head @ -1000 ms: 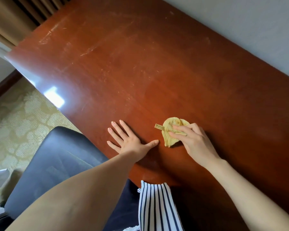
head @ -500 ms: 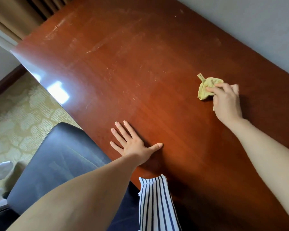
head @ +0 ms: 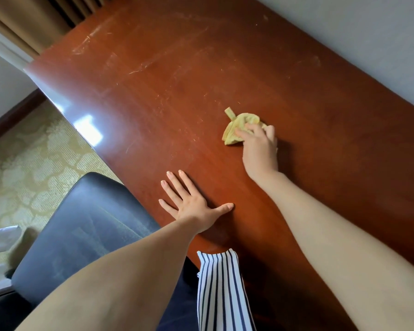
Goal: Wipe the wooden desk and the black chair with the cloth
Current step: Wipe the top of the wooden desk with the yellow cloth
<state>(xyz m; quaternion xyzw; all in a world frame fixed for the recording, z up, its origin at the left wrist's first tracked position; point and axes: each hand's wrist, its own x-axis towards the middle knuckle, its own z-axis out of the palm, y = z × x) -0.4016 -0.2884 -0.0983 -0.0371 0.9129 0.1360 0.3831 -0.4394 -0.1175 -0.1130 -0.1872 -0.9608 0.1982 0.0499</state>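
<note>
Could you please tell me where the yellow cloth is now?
In the head view, the cloth lies on the wooden desk, right of centre, under the right hand, beyond the left hand.

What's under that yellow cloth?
The cloth lies on the desk, and the right hand holds it from above. The patch of desk right beneath is covered, so nothing there can be seen.

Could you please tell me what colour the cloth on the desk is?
The cloth is pale yellow, seen in the head view.
</note>
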